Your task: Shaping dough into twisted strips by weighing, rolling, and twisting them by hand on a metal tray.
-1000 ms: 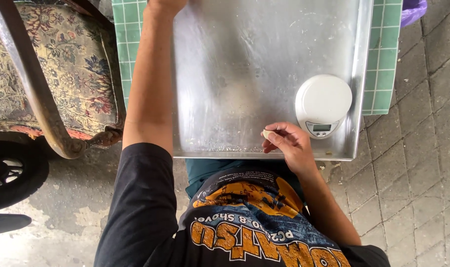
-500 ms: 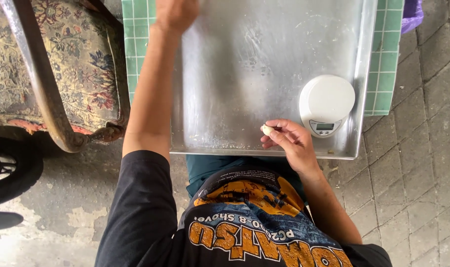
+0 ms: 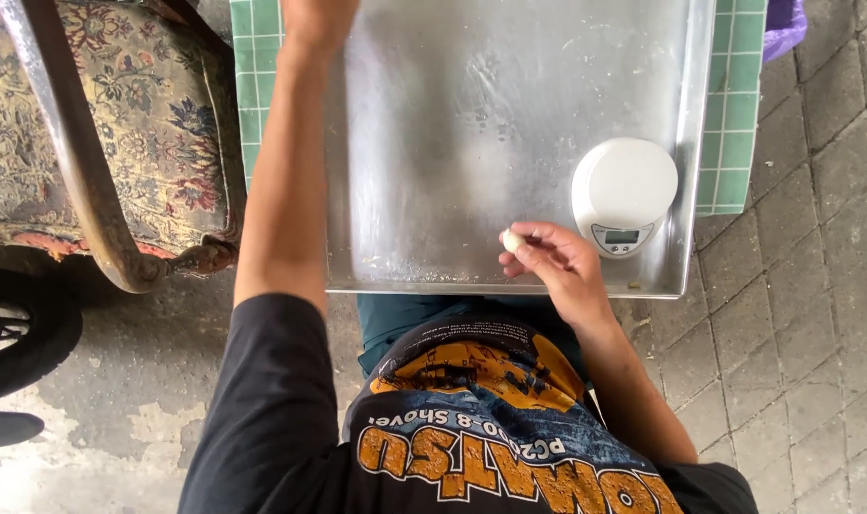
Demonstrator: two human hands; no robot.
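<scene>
Over the steel tray (image 3: pixel 472 143) — right hand (image 3: pixel 557 266) pinching dough ball (image 3: pixel 512 242).

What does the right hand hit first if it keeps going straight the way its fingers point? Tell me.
Nothing but bare tray, it seems: the right hand, pinching a small pale lump, points left along the near edge, away from the scale.

You see a brushed metal tray (image 3: pixel 453 124), dull-shiny and smeared with floury streaks. The round scale (image 3: pixel 624 193) looks like smooth matt white plastic. The tabletop (image 3: pixel 733 133) shows glossy green tiles; the chair (image 3: pixel 72 124) has worn floral cloth.
</scene>
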